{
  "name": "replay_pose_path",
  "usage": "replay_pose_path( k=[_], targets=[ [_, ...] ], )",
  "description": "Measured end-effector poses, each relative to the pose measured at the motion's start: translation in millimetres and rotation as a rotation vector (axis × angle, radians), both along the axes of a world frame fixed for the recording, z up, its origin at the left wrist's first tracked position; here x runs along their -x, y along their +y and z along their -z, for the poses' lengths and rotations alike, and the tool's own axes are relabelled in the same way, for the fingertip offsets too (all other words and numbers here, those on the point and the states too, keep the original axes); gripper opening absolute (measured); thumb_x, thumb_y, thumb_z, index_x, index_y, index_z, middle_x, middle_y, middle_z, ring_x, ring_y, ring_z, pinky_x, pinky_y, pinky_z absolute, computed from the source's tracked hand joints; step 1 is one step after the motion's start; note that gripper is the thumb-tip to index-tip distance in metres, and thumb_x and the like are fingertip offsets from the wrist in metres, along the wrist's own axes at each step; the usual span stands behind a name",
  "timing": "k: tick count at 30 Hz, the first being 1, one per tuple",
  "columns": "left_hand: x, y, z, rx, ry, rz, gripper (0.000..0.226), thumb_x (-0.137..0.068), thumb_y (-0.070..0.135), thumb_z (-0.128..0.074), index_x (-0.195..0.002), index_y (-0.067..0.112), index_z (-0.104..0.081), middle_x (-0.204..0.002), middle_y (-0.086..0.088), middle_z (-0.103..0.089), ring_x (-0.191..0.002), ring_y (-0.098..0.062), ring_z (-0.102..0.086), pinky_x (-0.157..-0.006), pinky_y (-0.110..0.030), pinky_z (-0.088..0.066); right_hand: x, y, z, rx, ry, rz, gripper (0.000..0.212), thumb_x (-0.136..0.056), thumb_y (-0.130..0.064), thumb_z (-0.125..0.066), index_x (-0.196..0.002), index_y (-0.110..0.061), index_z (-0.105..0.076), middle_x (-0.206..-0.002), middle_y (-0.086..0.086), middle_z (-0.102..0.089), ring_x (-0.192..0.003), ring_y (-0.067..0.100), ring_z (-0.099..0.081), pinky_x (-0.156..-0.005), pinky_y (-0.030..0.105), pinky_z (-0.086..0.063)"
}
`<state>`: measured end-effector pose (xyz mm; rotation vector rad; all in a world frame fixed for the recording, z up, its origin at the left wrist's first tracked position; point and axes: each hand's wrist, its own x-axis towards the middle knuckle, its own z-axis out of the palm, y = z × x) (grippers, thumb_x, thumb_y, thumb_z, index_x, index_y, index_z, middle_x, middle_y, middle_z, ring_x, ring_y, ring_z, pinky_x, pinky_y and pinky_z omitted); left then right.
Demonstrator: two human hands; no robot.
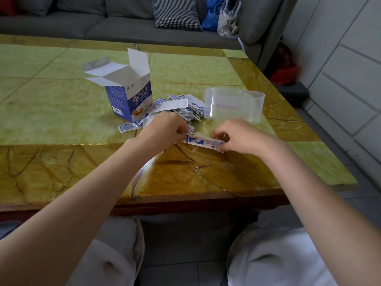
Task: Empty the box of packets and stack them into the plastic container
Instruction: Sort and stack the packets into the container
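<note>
A small stack of packets [203, 141] is sitting in the middle of the frame, just above the desk [61, 112]. The left hand [165, 129] is pinching one end and the right hand [233, 137] the other. It would help to square the thin, flat paper edges first. More packets [185, 109] are lying loose between the open cardboard box [129, 100] and the clear, smooth plastic container [235, 104].

On the blue-and-white cardboard box [132, 100] with its flaps open I read large Chinese characters, "创口贴", and under them "CHUANGKOUTIE". A barcode sits low on its left face; the small print there is too fine.
</note>
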<state>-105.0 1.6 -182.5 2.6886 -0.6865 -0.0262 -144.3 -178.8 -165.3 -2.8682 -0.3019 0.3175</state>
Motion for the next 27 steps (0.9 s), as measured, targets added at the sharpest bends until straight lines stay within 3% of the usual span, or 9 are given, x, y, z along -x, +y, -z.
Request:
replay_pose_path(
  k=[2, 4, 7, 9, 12, 14, 18, 23, 27],
  targets=[
    [1.7, -2.0, -0.8, -0.006, -0.012, 0.011, 0.019, -0.085, 0.018, -0.062, -0.101, 0.013, -0.071, -0.094, -0.007, -0.069, -0.078, -0.014, -0.055, -0.071, -0.025, -0.044, 1.5, 3.2, 0.7, -0.025, -0.014, -0.008, 0.040, -0.078, -0.018, -0.073, -0.117, -0.015, -0.064, -0.102, 0.003, -0.066, -0.081, 0.015, -0.057, -0.070, 0.023, -0.042],
    [2.4, -4.0, -0.7, -0.018, -0.017, 0.024, 0.019, -0.085, 0.019, -0.062, -0.100, 0.013, -0.071, -0.092, -0.008, -0.069, -0.077, -0.014, -0.053, -0.068, -0.024, -0.041, 2.1, 6.2, 2.9, -0.056, -0.023, 0.005, 0.039, -0.079, -0.018, -0.072, -0.116, -0.014, -0.064, -0.086, -0.003, -0.062, -0.060, 0.011, -0.059, -0.056, 0.019, -0.043],
    [1.7, -3.0, -0.6, -0.022, -0.014, 0.020, 0.016, -0.084, 0.020, -0.063, -0.096, 0.013, -0.072, -0.088, -0.008, -0.069, -0.073, -0.014, -0.052, -0.065, -0.026, -0.041, 0.2, 4.5, 5.1, -0.100, -0.025, 0.057, 0.038, -0.080, -0.015, -0.071, -0.117, -0.014, -0.062, -0.083, -0.001, -0.063, -0.045, 0.005, -0.055, -0.042, 0.013, -0.040],
    [0.3, -0.6, 0.0, -0.041, -0.019, 0.019, 0.016, -0.084, 0.021, -0.063, -0.094, 0.012, -0.072, -0.085, -0.007, -0.067, -0.072, -0.016, -0.052, -0.064, -0.026, -0.041, -0.5, 1.2, 5.0, -0.080, -0.037, 0.048, 0.036, -0.080, -0.012, -0.070, -0.116, -0.013, -0.063, -0.083, 0.002, -0.066, -0.052, 0.008, -0.056, -0.046, 0.013, -0.039],
    [-1.6, 1.1, 1.1, -0.059, -0.030, 0.023, 0.016, -0.083, 0.022, -0.065, -0.094, 0.012, -0.072, -0.080, -0.003, -0.064, -0.071, -0.014, -0.051, -0.064, -0.025, -0.040, -1.5, 0.0, 4.8, -0.013, -0.057, 0.009, 0.035, -0.081, -0.011, -0.068, -0.116, -0.015, -0.064, -0.103, 0.007, -0.067, -0.073, 0.013, -0.054, -0.057, 0.017, -0.036],
    [-2.5, 0.8, 2.0, -0.063, -0.032, 0.025, 0.017, -0.082, 0.022, -0.066, -0.095, 0.013, -0.072, -0.086, -0.005, -0.068, -0.072, -0.014, -0.051, -0.066, -0.026, -0.042, -2.3, 0.8, 5.0, -0.003, -0.041, -0.012, 0.036, -0.082, -0.010, -0.067, -0.118, -0.016, -0.064, -0.110, 0.006, -0.066, -0.082, 0.012, -0.052, -0.069, 0.019, -0.037],
    [-2.7, 1.2, 1.2, -0.051, -0.023, 0.024, 0.018, -0.082, 0.020, -0.067, -0.098, 0.012, -0.071, -0.091, -0.007, -0.069, -0.076, -0.017, -0.057, -0.070, -0.029, -0.049, -2.7, 2.0, 4.6, 0.005, -0.025, -0.034, 0.039, -0.082, -0.008, -0.066, -0.120, -0.016, -0.062, -0.116, 0.005, -0.063, -0.093, 0.015, -0.055, -0.075, 0.021, -0.038],
    [0.7, -1.6, 0.2, -0.095, -0.046, 0.059, 0.020, -0.083, 0.022, -0.065, -0.101, 0.015, -0.071, -0.093, -0.008, -0.069, -0.084, -0.021, -0.059, -0.073, -0.030, -0.047, -5.9, 7.6, 10.8, 0.006, -0.119, -0.072, 0.034, -0.079, -0.008, -0.068, -0.112, -0.014, -0.064, -0.109, 0.006, -0.061, -0.096, 0.020, -0.057, -0.078, 0.026, -0.043],
    [-3.4, 1.7, -0.3, -0.136, -0.051, 0.022, 0.016, -0.084, 0.023, -0.063, -0.093, 0.012, -0.070, -0.079, -0.006, -0.060, -0.074, -0.022, -0.054, -0.064, -0.029, -0.042, -4.6, 3.5, 6.0, 0.041, -0.153, -0.054, 0.025, -0.081, -0.009, -0.066, -0.106, -0.011, -0.068, -0.100, 0.006, -0.066, -0.081, 0.016, -0.057, -0.071, 0.024, -0.041]
  ],
)
